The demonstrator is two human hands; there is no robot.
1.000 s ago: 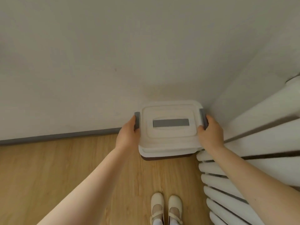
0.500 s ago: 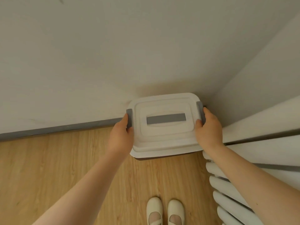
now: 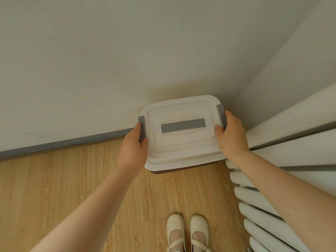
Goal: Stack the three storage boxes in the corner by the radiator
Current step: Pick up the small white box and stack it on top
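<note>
A storage box point(image 3: 181, 142) with a white lid, a grey handle strip and grey side clips sits in the corner between wall and radiator. A dark brown edge point(image 3: 180, 170) shows beneath its front; I cannot tell whether it is the box's body or another box below. My left hand point(image 3: 134, 148) grips the left clip side and my right hand point(image 3: 231, 137) grips the right clip side. Whatever lies under the lid is hidden.
A white ribbed radiator point(image 3: 258, 202) runs along the right, close to my right forearm. White walls meet behind the box above a grey skirting board point(image 3: 63, 144). Wooden floor point(image 3: 54, 188) spreads to the left. My feet in cream shoes point(image 3: 187, 233) stand just before the box.
The box appears larger and higher in view than a second ago, with both hands holding its sides throughout. The view has shifted closer to the corner.
</note>
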